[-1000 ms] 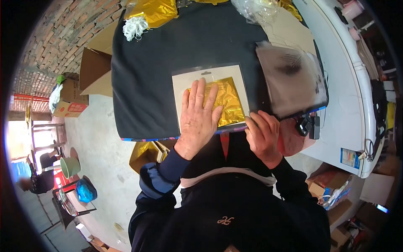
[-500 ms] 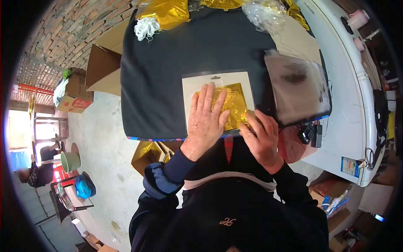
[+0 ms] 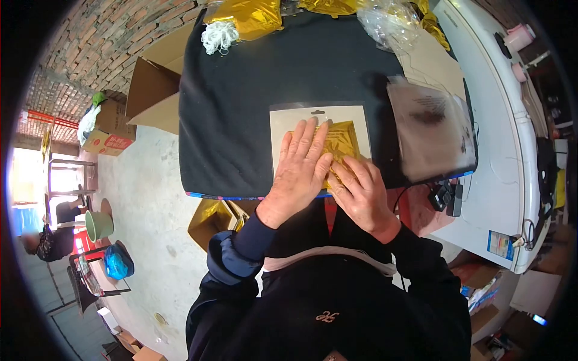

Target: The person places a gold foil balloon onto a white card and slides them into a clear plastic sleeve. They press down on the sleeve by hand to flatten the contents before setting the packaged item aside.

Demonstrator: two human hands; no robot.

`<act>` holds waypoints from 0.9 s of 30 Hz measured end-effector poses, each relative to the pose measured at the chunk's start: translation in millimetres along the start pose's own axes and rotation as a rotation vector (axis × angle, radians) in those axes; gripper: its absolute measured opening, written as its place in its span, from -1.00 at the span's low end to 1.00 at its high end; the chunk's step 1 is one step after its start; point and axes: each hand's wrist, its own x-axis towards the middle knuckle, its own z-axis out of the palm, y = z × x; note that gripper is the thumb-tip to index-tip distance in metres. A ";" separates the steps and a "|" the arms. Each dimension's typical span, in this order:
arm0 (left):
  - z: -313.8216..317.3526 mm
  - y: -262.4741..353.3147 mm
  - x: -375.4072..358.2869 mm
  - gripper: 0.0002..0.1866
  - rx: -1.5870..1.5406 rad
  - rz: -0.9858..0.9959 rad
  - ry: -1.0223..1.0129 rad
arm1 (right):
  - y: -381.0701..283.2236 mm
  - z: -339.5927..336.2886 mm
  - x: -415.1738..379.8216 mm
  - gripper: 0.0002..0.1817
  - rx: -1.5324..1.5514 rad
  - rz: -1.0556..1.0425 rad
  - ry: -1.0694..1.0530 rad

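A white card (image 3: pixel 280 123) with a hang slot at its top lies in a clear plastic sleeve near the front edge of the black-covered table. On it rests a folded piece of shiny gold foil (image 3: pixel 343 137), partly covered by my hands. My left hand (image 3: pixel 299 168) lies flat over the card and the foil's left side, fingers stretched out, gripping nothing. With bent, slightly parted fingers, my right hand (image 3: pixel 361 195) touches the foil's lower part, close to my left thumb. The foil's lower edge is hidden under the fingers.
A stack of clear plastic sleeves (image 3: pixel 433 132) lies at the table's right. Gold foil bundles (image 3: pixel 259 18), white string (image 3: pixel 219 37) and a clear plastic bag (image 3: pixel 388 24) sit at the back. Open cardboard boxes (image 3: pixel 150 90) stand left. A person (image 3: pixel 57 231) is far left.
My right hand has moved left and inward over the foil, from its right edge to beside my left thumb. My left hand stays flat on the card. The view has shifted slightly.
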 end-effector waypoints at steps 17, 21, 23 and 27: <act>-32.8 -27.4 -1.2 -0.43 -0.076 0.037 0.095 | -9.7 -0.8 0.6 -0.53 -0.017 0.043 -0.008; -44.8 -49.7 8.0 -0.43 -0.062 -0.072 0.061 | -10.1 -2.1 0.8 -0.52 -0.007 0.049 -0.017; -45.6 -56.7 9.6 -0.43 -0.070 -0.066 0.054 | -10.6 -0.9 0.7 -0.51 -0.003 0.057 -0.018; -44.5 -62.2 7.5 -0.40 -0.107 -0.065 0.047 | -11.7 -1.3 0.2 -0.49 -0.005 0.076 -0.034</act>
